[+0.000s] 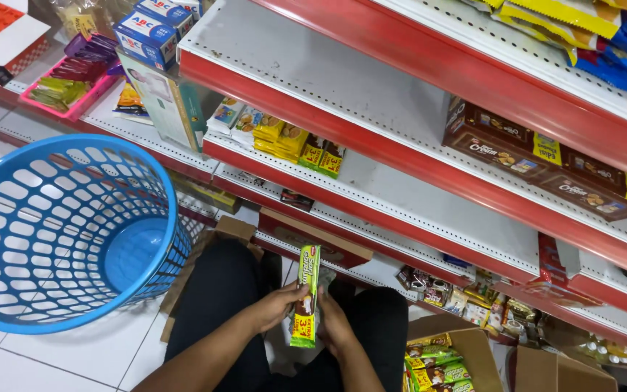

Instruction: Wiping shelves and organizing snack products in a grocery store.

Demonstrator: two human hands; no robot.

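both hands (273, 308) hold green snack pack (306, 296)
l & r hand (334, 325) closed on pack; keep it upright w/ firm side grip, near open carton (444, 359).

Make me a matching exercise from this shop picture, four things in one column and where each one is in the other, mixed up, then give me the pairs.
1. green snack packet
2. blue basket
3. brown biscuit boxes
4. cardboard box

A. on the floor, lower right, packets inside
B. on the upper red shelf, right
C. between the left hand and right hand
D. on the floor, left

Pairs: 1-C, 2-D, 3-B, 4-A
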